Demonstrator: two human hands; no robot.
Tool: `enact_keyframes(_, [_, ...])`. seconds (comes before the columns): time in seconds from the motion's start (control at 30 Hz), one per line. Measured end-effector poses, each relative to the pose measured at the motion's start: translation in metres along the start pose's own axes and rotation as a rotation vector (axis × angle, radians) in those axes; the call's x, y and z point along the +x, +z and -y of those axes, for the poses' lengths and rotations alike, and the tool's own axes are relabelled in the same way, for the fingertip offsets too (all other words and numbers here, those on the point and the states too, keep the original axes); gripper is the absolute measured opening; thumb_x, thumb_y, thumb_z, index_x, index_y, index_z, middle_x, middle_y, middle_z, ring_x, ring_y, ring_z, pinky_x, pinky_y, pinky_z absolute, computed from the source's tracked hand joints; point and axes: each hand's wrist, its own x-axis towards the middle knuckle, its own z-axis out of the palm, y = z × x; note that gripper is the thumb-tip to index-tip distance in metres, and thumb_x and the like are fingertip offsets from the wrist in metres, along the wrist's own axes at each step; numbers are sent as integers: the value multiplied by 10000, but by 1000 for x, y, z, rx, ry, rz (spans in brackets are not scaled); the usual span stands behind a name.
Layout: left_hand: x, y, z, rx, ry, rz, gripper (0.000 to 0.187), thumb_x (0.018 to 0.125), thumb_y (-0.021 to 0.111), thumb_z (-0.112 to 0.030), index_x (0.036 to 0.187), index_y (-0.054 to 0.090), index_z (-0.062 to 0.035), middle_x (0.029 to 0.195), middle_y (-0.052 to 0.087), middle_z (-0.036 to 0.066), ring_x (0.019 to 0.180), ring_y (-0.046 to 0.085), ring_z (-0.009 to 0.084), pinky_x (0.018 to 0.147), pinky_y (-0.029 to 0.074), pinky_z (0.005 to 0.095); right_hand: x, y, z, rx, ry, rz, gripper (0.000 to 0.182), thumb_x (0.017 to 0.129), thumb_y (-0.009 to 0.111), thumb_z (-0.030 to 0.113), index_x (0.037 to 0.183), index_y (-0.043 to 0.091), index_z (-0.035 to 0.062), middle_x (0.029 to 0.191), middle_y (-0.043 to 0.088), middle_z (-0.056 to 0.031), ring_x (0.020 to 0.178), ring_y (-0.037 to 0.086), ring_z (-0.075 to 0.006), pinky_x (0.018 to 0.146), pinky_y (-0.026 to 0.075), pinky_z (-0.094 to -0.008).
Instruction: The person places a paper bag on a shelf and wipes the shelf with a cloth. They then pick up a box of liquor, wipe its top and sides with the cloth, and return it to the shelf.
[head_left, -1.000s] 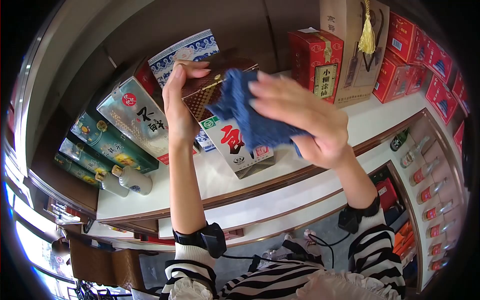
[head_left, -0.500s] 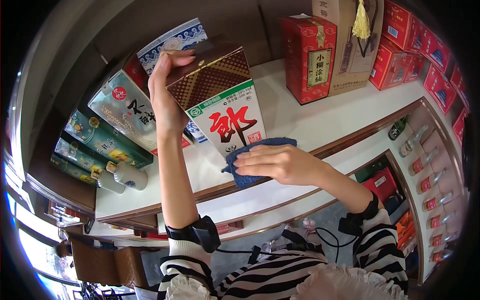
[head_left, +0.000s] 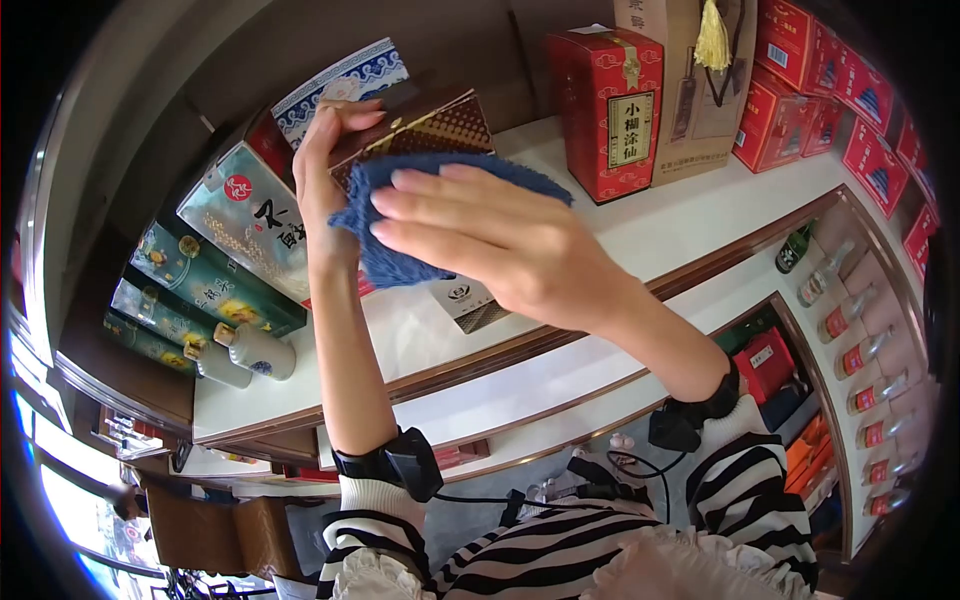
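A brown-topped liquor box [head_left: 455,118] with a white lower front is tilted on the white shelf. My left hand [head_left: 322,165] grips its top from the left side, fingers curled over the upper edge. Against the box's front my right hand [head_left: 490,235] presses a dark blue cloth [head_left: 385,262], fingers lying over it. The cloth and hand hide most of the front; only a strip of the lower part shows. Close behind my left hand stand a blue-and-white patterned box [head_left: 350,75] and a silvery box [head_left: 245,215].
Green boxes [head_left: 215,275] and two pale bottles [head_left: 255,350] stand at the left. A red box [head_left: 615,120] and a tan gift bag [head_left: 700,110] stand right of my hands, then stacked red boxes [head_left: 785,120]. Several small bottles [head_left: 860,355] line the lower shelf [head_left: 800,390].
My right hand has slid the cloth up and left, from the box's lower corner to its upper front, covering the red lettering. My left hand keeps its hold on the box.
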Motion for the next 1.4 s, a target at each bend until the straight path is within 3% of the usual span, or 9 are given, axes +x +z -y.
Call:
enact_keyframes(0.37, [-4,4,-3,-78,26,62,352,907,363,-197,844,587,67,947,550,92,883,529,158,844,389,270,-79,2,27,272,273,590,354,668,541,-56,1005,619,19,1100,591,-103,1030,564,-240,903,463,-342])
enact_keyframes(0.47, [-5,4,-4,-112,-20,53,353,908,365,-202,843,589,62,949,552,90,881,527,153,839,387,266,-47,-14,24,367,322,534,405,679,538,-64,1060,608,57,1150,569,-84,1041,560,-203,907,461,-312])
enact_keyframes(0.6, [-3,7,-4,-37,33,30,365,907,367,-224,842,591,56,946,560,88,871,527,148,828,387,261,3,-11,3,113,36,34,313,721,609,38,1029,630,81,1090,605,-63,1021,576,-202,885,480,-341])
enact_keyframes(0.7, [-4,9,-7,-9,36,30,369,909,368,-233,843,591,53,945,565,88,863,533,144,820,398,261,16,-16,-9,-67,-40,114,299,748,548,-16,1032,626,35,1069,610,-135,981,597,-269,825,498,-353])
enact_keyframes(0.8, [-1,6,-3,-37,22,34,366,913,370,-235,852,588,53,948,565,92,854,543,149,815,408,262,-4,-10,-15,-125,-52,190,286,711,620,74,997,638,94,1095,607,-31,994,590,-179,865,497,-325])
enact_keyframes(0.93, [-4,8,-3,-120,-18,22,360,916,374,-235,860,582,52,958,568,97,862,554,161,813,418,269,-45,-9,2,52,101,389,307,746,569,71,1048,619,99,1130,587,-40,1054,556,-169,909,461,-331])
enact_keyframes(1.0, [-4,8,-1,-118,-8,24,361,914,375,-239,857,582,52,968,570,100,869,559,168,810,425,276,-60,-13,12,166,245,503,335,713,547,-32,1018,635,74,1094,606,-60,1043,565,-194,928,442,-355])
enact_keyframes(1.17, [-4,9,-2,-108,-15,-4,357,908,376,-240,856,583,46,980,567,97,876,547,165,825,410,279,-82,-18,17,278,290,717,405,661,521,-66,1040,614,44,1131,581,-83,1074,538,-223,934,438,-339])
enact_keyframes(1.4, [-1,8,0,-48,9,-18,360,909,373,-258,857,587,28,955,583,86,871,540,151,830,402,266,-4,-14,12,202,75,293,328,728,576,26,1046,623,89,1119,591,-59,1038,561,-192,912,460,-329])
